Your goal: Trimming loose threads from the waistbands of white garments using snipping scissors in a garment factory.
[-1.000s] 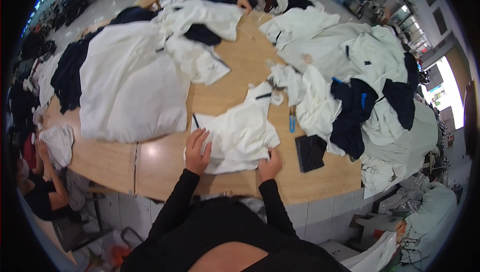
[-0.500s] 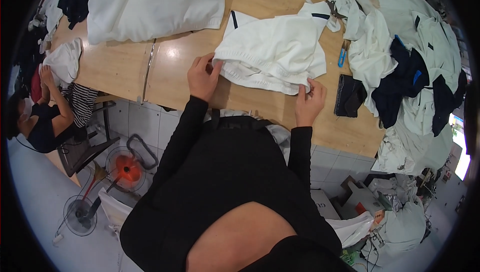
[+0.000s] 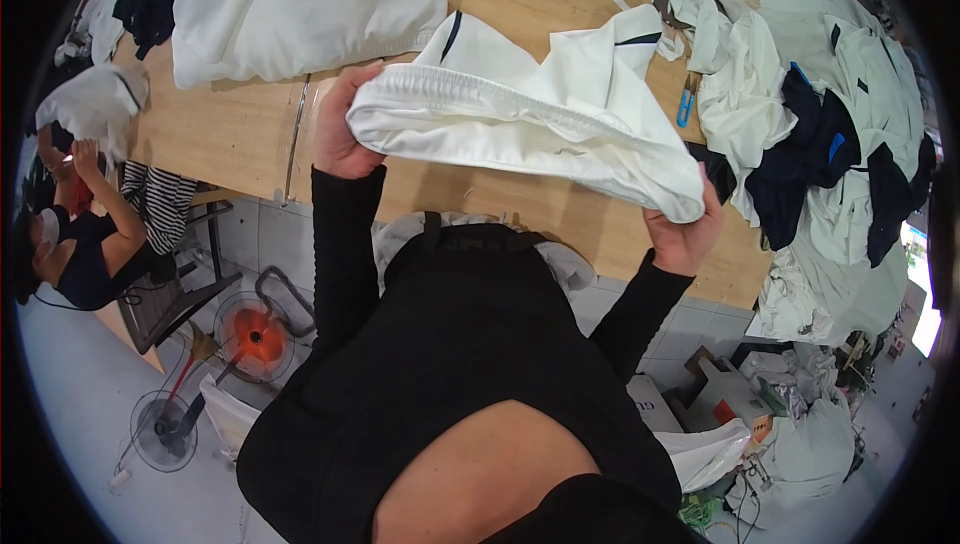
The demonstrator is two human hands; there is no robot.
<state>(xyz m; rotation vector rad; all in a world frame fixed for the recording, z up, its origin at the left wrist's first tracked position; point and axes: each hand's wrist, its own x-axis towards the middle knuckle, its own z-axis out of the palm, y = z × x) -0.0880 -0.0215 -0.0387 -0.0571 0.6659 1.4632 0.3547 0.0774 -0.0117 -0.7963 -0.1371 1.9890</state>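
While the left hand point(image 3: 345, 129) curls round one end of the stretchy waistband point(image 3: 450, 89), the right hand point(image 3: 690, 236) pinches the other, holding the white shorts point(image 3: 590, 74) up above the wooden table point(image 3: 560, 219).

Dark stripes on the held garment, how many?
2 on the white garment: left stripe at its upper-left flap, right stripe at its upper-right flap. Folds may hide more.

Head-worn fisheye view, facing steeply down (wide and bowed), wearer's torso point(image 3: 470, 319) close, table point(image 3: 225, 129) beyond
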